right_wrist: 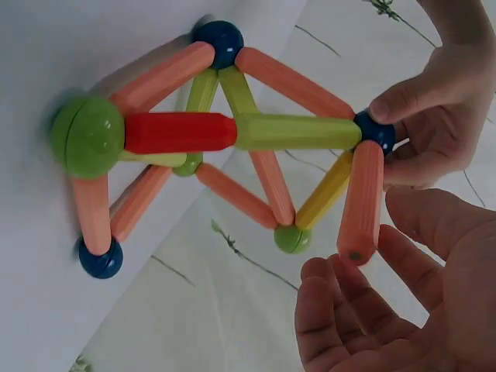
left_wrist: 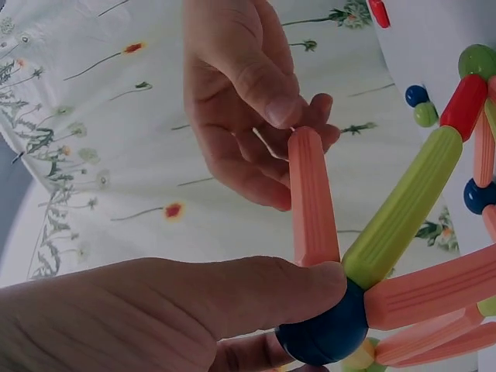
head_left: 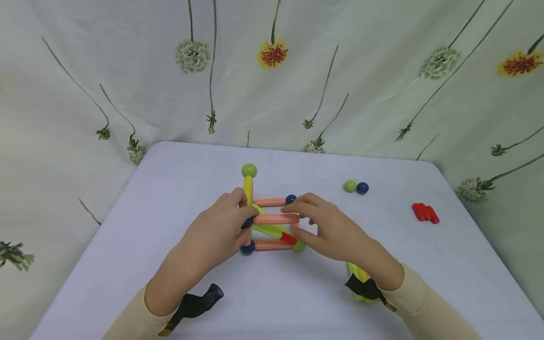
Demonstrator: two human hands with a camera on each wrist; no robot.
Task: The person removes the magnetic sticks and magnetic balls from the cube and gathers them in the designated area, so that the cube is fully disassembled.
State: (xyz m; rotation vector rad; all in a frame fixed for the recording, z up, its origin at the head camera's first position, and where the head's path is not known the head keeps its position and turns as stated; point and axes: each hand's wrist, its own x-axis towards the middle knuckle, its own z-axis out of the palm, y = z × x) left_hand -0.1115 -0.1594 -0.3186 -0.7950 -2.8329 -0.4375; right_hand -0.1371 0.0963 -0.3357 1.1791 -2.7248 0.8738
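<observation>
A frame of magnetic rods and balls stands on the white table [head_left: 289, 302]. My left hand [head_left: 210, 233] pinches its upper blue ball [left_wrist: 325, 329] between thumb and fingers. From that ball an orange rod [left_wrist: 314, 201] sticks out with its far end free of any ball. My right hand [head_left: 335, 226] is at that free end, fingers loosely bent and apart; contact is hard to tell. A yellow-green rod [right_wrist: 297, 132] and a red rod [right_wrist: 180, 132] slope from the held ball to a green ball [right_wrist: 89, 137] at the base. Another green ball [head_left: 249, 170] tops a yellow rod [head_left: 248, 189].
A loose green ball [head_left: 350, 186] and blue ball [head_left: 362, 188] lie together at the back right. Short red pieces [head_left: 425, 213] lie farther right. Yellow and green rods [head_left: 359, 271] are partly hidden below my right forearm. A floral cloth [head_left: 374, 113] hangs behind the table.
</observation>
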